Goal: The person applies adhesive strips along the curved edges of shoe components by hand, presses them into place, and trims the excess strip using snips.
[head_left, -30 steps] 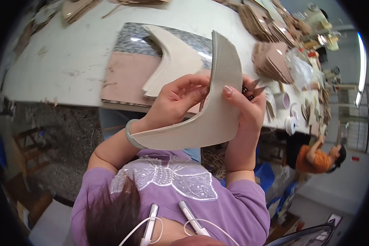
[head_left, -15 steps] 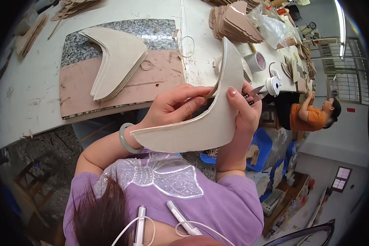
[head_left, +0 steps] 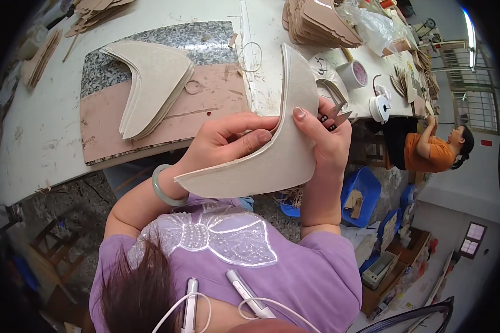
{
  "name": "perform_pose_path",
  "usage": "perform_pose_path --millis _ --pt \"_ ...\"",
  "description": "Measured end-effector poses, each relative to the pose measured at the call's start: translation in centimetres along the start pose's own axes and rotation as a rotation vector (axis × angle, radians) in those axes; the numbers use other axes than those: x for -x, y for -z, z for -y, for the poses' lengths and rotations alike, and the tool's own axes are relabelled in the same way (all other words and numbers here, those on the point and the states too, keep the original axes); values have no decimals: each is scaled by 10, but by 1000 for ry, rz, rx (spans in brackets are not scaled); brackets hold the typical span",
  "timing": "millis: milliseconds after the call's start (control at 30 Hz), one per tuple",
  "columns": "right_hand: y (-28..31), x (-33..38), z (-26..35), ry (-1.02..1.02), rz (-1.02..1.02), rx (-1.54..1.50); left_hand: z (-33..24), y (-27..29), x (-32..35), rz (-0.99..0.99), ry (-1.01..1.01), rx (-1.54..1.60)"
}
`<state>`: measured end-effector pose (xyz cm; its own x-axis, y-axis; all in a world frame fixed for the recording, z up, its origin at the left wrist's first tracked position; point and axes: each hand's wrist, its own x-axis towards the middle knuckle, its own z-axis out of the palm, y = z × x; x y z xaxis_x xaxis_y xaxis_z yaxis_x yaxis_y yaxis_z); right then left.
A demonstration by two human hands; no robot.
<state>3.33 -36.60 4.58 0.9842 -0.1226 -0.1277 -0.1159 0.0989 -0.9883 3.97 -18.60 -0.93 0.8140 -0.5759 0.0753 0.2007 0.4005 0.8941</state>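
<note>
A curved, beige fabric-like cut piece (head_left: 266, 172), V-shaped with a pale edge, is held up in front of my chest. My right hand (head_left: 330, 141) grips it by the outer side, thumb flat on its face and fingers behind. Small scissors (head_left: 339, 115) with dark handles stick out from those same right fingers, blades apart. My left hand (head_left: 222, 139) is closed at the inner curve, thumb and forefinger pinching the edge. Beyond it, a stack of matching beige pieces (head_left: 161, 83) lies on a pink and speckled board (head_left: 105, 122).
The white table (head_left: 33, 150) carries brown cut-piece stacks (head_left: 316, 25), clear plastic (head_left: 375, 25), a tape roll (head_left: 353, 75) and a white spool (head_left: 379, 108). Blue bins (head_left: 361, 194) stand below on the right. A person in orange (head_left: 428, 152) works farther along.
The piece has shifted a little left and turned more upright. A strip bent away from its inner edge at my left fingers now lies close along it. Both hands keep their hold.
</note>
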Motion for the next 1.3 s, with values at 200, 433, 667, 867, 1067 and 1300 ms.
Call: perform_pose_path --millis 200,433,667,867,1067,1300 --pt "5 -3 -2 25 68 50 -12 4 2 28 189 143" --pt "2 -3 -1 -4 116 72 -8 13 8 4 143 -26" --pt "0 -6 -4 -2 146 113 -14 17 13 -16 182 -52" --pt "-4 -8 -7 27 170 116 -14 26 20 17 159 -60" --pt "-12 -12 -8 21 239 149 -17 32 29 -3 156 -113" --pt "-18 -24 -13 68 293 325 -16 28 31 -109 113 -283"
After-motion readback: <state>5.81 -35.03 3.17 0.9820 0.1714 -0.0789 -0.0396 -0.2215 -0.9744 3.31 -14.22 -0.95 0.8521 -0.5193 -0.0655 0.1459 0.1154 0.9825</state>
